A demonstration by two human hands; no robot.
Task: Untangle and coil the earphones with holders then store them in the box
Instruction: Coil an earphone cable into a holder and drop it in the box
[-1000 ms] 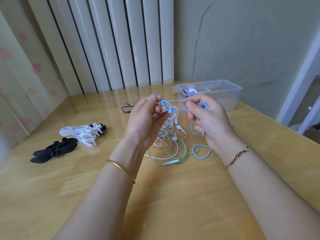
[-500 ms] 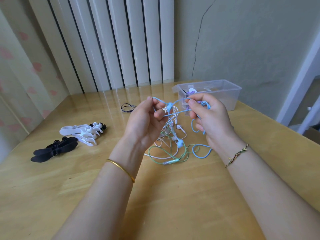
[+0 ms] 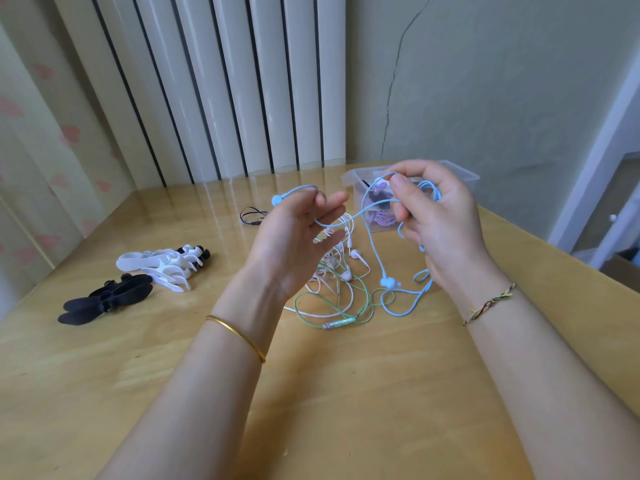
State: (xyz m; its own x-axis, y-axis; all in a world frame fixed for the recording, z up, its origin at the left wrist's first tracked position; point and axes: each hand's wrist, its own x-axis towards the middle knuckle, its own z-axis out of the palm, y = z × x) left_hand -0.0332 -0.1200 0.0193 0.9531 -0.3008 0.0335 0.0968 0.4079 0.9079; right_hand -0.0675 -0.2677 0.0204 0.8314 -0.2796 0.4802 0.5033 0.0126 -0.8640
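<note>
My right hand (image 3: 440, 216) pinches the blue earphones (image 3: 387, 282), loops gathered in curled fingers. My left hand (image 3: 298, 244) is loosely open with the cable draped over it, above the bench (image 3: 346, 393). Purple earphones (image 3: 382, 216) sit in the box (image 3: 464, 174); the green-and-white tangle (image 3: 346, 276) and white holders (image 3: 152, 265) lie untouched, so I judge most work remains.

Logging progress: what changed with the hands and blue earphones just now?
The hands drew apart. The left hand opened, the blue cord draped over its fingers; one earbud dropped toward the table. The right hand still pinches the cord. Holders, box, tangle unchanged.
</note>
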